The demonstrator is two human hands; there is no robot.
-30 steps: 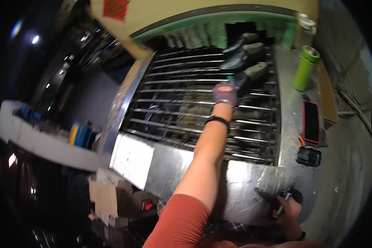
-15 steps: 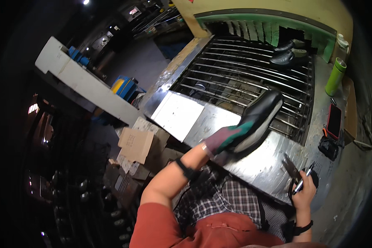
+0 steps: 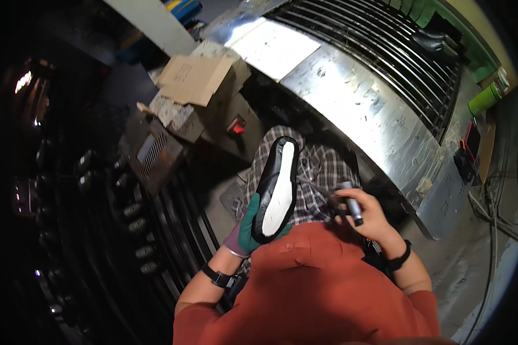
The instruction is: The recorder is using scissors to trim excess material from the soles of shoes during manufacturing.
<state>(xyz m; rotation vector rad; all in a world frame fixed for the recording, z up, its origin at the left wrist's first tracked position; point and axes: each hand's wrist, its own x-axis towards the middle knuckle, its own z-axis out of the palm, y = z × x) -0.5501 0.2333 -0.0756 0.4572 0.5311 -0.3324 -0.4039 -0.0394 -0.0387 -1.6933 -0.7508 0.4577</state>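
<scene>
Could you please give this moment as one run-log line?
left hand: gloved, gripping black shoe, white underside toward camera | right hand: bare, holding grey pen-like tool | dark shoes: on metal rack

Left grip (image 3: 248, 231) partly hidden by shoe (image 3: 281, 192); tool (image 3: 331, 201) blurred.

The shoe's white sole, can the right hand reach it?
Probably yes: the left hand holds the shoe, its white sole uncovered, and nothing seems to block the right hand.

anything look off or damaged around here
No spill shows. Oddly, only the left hand, holding the black shoe, is gloved; the right hand, gripping a marker, is bare. The metal tabletop looks scuffed and smudged, as if worn.
</scene>
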